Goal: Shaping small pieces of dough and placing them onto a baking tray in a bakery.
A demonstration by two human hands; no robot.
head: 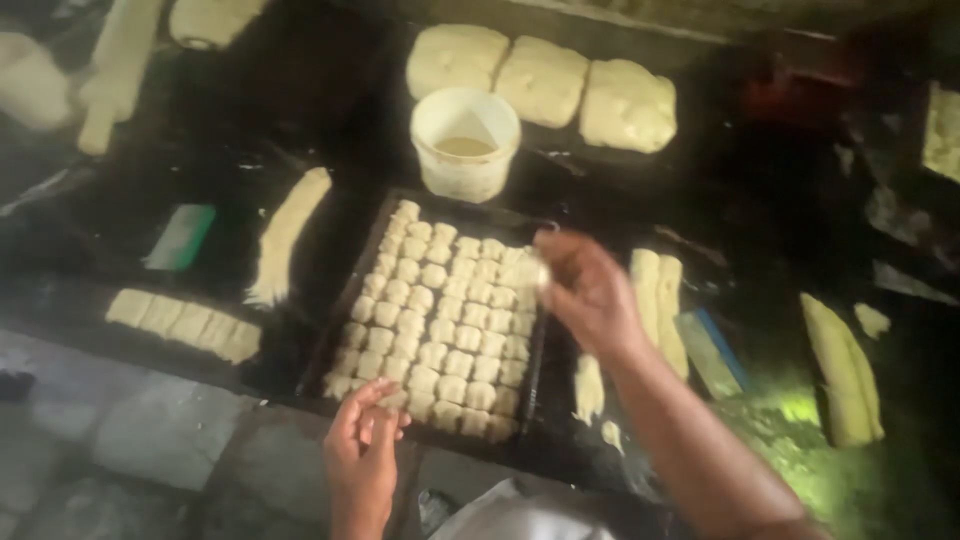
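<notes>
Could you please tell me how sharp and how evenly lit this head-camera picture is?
Head view: soft throughout, the right hand smeared by motion at the tray of dough pieces; the dark worktop swallows detail; a greenish glare patch lies lower right; the pale bucket looks bright.

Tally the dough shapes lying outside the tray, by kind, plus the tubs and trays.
Large dough slabs behind the tub: 3
Dough logs, uncut: 4
Dough strip cut into pieces: 1
White tub: 1
Dark tray of small pieces: 1
Total: 10
</notes>
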